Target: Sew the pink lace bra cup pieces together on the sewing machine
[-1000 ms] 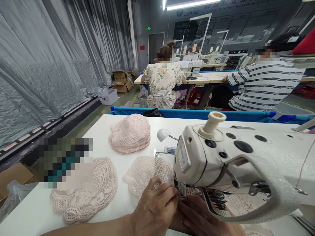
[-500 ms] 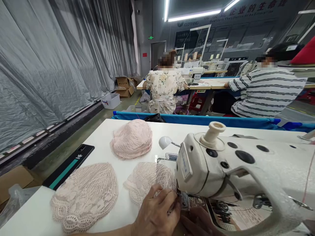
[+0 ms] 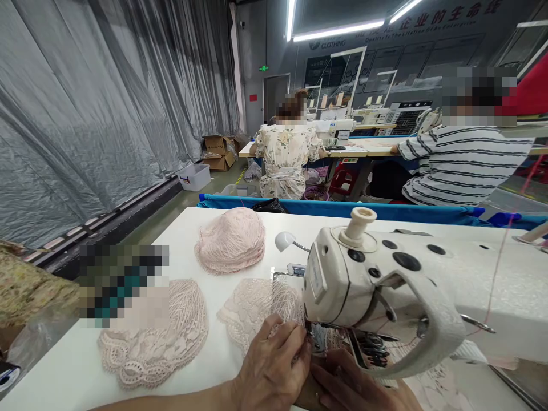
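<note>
A pale pink lace piece (image 3: 244, 308) lies under the head of a white sewing machine (image 3: 368, 274). My left hand (image 3: 276, 362) has its fingers curled on the lace's near edge, close to the needle area. Below the machine's arm, my right hand (image 3: 363, 377) has its fingers bent together at the work; the fingertips are partly hidden. More lace (image 3: 436, 385) spreads to the right of that hand. Left of my hands rests a pile of lace pieces (image 3: 171, 337) with scalloped edges. Behind it sits a stack of pink lace cups (image 3: 233, 240).
The white table (image 3: 214, 377) ends at a blue cloth trough (image 3: 385, 210). A small white lamp (image 3: 285, 241) stands beside the machine head. Floral cloth (image 3: 34, 285) shows at the left edge. Two co-workers (image 3: 286, 151) sit at tables ahead.
Floral cloth has come into view at the left edge. My right hand shows more below the machine arm. The view has shifted slightly; my left hand stays on the lace.
</note>
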Motion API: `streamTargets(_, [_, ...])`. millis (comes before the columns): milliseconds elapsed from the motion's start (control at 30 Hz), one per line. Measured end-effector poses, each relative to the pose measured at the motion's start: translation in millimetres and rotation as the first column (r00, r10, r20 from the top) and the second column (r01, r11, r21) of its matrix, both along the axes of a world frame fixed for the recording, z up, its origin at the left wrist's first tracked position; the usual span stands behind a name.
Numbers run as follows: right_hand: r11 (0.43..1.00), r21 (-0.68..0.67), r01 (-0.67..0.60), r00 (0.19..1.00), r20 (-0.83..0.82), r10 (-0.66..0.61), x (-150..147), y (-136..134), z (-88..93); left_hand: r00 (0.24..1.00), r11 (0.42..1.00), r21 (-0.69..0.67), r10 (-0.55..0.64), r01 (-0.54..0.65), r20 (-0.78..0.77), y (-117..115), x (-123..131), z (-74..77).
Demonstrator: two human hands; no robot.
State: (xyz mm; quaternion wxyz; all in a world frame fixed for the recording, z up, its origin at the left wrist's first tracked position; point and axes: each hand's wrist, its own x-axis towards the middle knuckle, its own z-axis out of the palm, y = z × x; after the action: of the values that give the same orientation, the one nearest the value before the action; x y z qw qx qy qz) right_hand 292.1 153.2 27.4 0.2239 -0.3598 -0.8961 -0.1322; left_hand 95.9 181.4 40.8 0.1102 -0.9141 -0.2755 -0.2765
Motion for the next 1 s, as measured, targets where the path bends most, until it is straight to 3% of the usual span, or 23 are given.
streamTargets(133, [1.0,-0.004,0.011,0.998,-0.069,-0.012,4.7,0.9,0.9,0.996,0.995,-0.047,-0.087,0.088,0.017,1.3,-0.6,-3.0])
streamTargets(400, [0.978,-0.172,0.12,0.975,-0.164,-0.148,16.1,0.9,-22.2,0.996,0.996,-0.031,-0.085,0.085,-0.007,0.5,-1.4,-1.7])
streamTargets(567, [0.966,-0.233,0.109,0.97,-0.188,-0.155,16.4,4.0,-33.3,0.996,0.996,-0.02,-0.086,0.087,0.02,1.4,0.4,-0.4])
streamTargets(867, [0.983,-0.163,0.085,0.981,-0.157,-0.111,12.8,6.0,-28.4,0.997,0.997,0.006,-0.072,0.072,0.038,4.1,0.3,0.7])
streamTargets(1000, [0.977,-0.198,0.081,0.981,-0.157,-0.113,11.5,7.0,-22.5,0.996,0.996,0.015,-0.085,0.085,0.033,4.6,1.1,-0.6])
